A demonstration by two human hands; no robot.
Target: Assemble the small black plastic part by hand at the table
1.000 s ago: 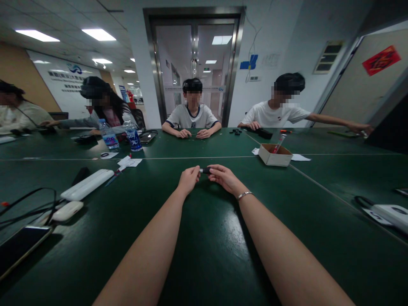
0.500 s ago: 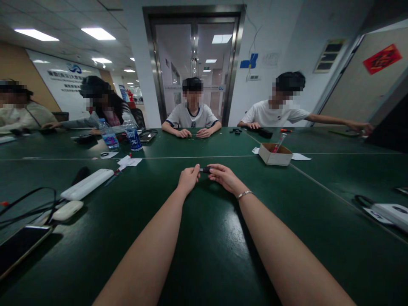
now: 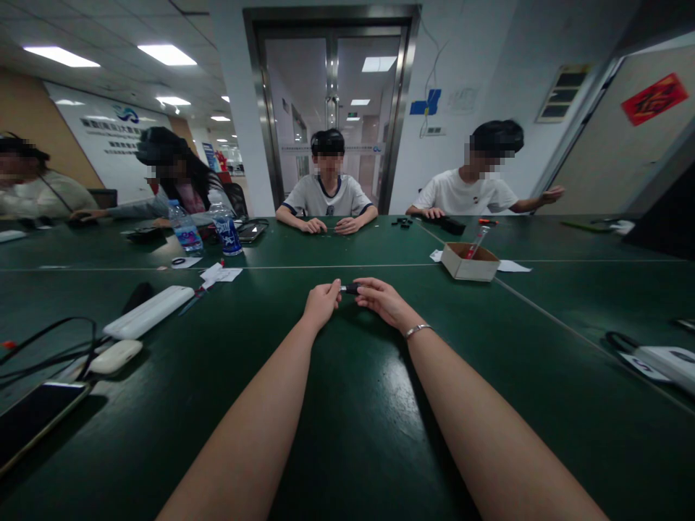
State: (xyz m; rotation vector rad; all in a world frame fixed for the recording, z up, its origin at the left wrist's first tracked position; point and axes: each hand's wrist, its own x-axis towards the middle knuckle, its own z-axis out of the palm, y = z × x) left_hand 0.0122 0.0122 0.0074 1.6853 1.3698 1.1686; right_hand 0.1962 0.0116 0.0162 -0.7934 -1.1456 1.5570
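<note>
At the lower left of the frame lie one dark-screened phone, one small white case and, above them, one long white block. At the upper left sit two people, one in a pale top and one in grey sleeves. Two bottles stand side by side left of centre.

Mid-frame, the left hand pinches the silver end of one small black-and-silver piece; the right hand grips its black end between thumb and fingers. Both grips are narrow. The piece's long axis runs nearly level across the frame, silver end pointing left. I cannot tell whether it touches the green table, which stretches between the forearms to the lower edge. A pale table seam crosses just above the fingertips; one person sits beyond, top centre.

Right of centre, well apart from the right hand, is one open box; another person sits behind it. One white device lies at the right edge.
</note>
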